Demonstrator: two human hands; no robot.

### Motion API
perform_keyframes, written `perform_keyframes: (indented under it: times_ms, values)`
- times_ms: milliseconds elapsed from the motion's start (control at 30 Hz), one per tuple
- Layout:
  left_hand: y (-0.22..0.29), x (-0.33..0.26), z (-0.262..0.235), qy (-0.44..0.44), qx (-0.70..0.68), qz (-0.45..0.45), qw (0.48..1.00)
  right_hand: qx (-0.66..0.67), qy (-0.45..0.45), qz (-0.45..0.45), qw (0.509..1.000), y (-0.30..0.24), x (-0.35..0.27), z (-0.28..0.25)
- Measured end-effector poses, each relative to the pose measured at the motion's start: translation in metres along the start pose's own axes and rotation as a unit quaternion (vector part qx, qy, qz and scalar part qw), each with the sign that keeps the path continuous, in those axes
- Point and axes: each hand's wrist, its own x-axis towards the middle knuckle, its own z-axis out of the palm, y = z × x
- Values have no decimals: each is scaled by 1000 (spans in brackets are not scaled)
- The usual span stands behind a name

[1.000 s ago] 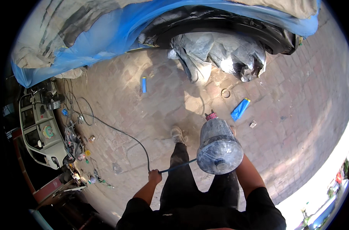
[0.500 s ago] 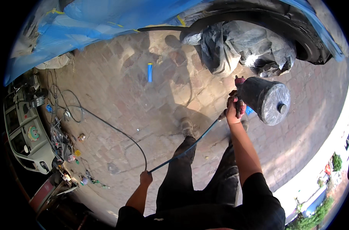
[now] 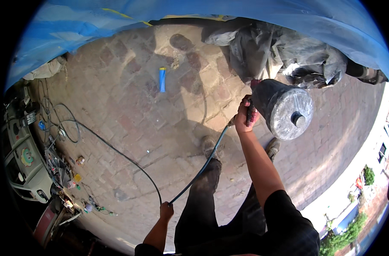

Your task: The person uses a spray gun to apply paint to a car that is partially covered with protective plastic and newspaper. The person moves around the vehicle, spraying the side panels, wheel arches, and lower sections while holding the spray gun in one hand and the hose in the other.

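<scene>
A: Right hand (image 3: 245, 117) is closing tight round the handle of the spray gun (image 3: 282, 109), arm stretching straight out ahead, cup lid tipping back towards the head.

B: And the left hand (image 3: 166, 210) is hanging low by the hip, fingers curling round the hose (image 3: 194, 175), which is running up from it to the gun.

A: Risks? That hose is looping on across the paving (image 3: 130, 111) left of the left hand. It could be snagging on the clutter out there, or catching a boot (image 3: 209, 146) just below the right hand.

B: A tug like that could be jerking the gun off aim. The blue sheet (image 3: 228, 17) and grey wrap (image 3: 284, 51) are sitting just beyond the right hand, so the cup may be brushing them.

A: And a blue can (image 3: 162, 79) is lying well ahead, left of the right hand, so it may be rolling underfoot.
</scene>
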Motion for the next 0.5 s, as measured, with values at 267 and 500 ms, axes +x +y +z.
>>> perform_keyframes:
  times_ms: [267,500]
  values:
    - [-14,12,3,-25,10,0,1000,-684,-173,-371,603,32,3,24]
    - [-29,16,5,7,-6,-2,1000,-524,-67,-248,812,24,35,-10]
